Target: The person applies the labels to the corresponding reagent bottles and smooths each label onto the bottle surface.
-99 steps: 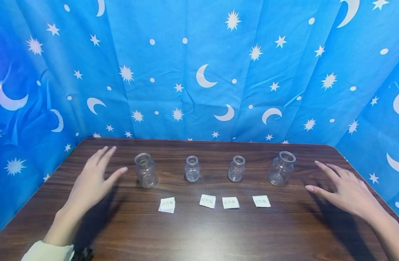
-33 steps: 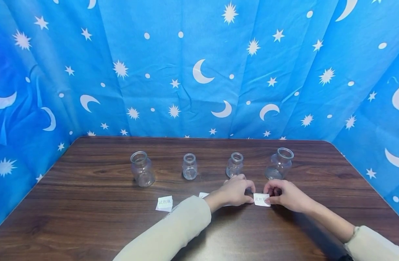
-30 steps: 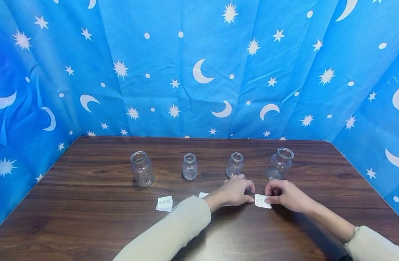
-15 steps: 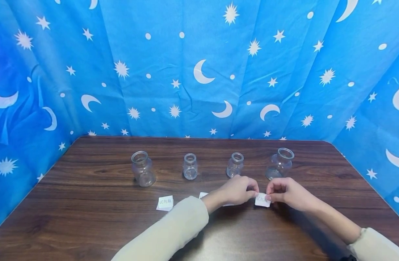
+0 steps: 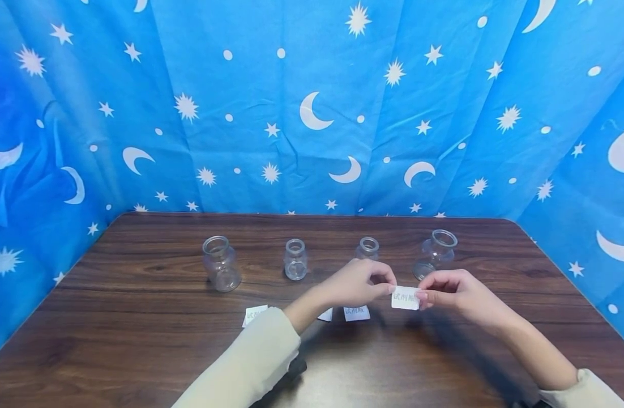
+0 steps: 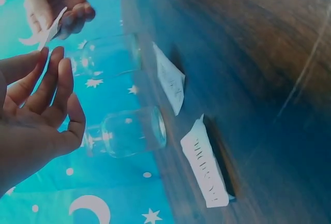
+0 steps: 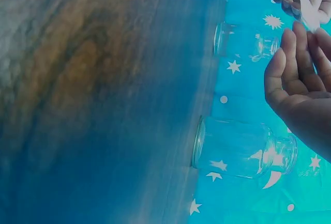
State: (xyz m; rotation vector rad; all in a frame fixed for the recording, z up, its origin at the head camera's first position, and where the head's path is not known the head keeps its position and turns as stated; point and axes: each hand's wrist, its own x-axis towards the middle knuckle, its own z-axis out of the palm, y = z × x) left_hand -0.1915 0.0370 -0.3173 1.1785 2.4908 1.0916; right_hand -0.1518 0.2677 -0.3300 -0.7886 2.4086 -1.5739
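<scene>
A small white paper label (image 5: 405,298) with handwritten characters is held up off the table between both hands. My left hand (image 5: 350,283) pinches its left edge with thumb and forefinger. At its right edge my right hand (image 5: 462,294) pinches it with thumb and fingertips. In the left wrist view the label (image 6: 53,29) appears nearly edge-on, and likewise the label (image 7: 309,10) in the right wrist view. Behind the right hand stands a large clear glass jar (image 5: 437,254). A small glass jar (image 5: 368,249) is partly hidden by my left hand.
Another small glass jar (image 5: 295,260) and a large glass jar (image 5: 222,266) stand farther left. Labels lie on the wooden table (image 5: 113,317): one label (image 5: 357,313) below the left hand, one label (image 5: 325,315) mostly behind the forearm, one label (image 5: 254,314) by the sleeve.
Both hands came in from the sides to the rightmost label. The right hand gripped it first, the left hand joined, and the label has risen off the table.
</scene>
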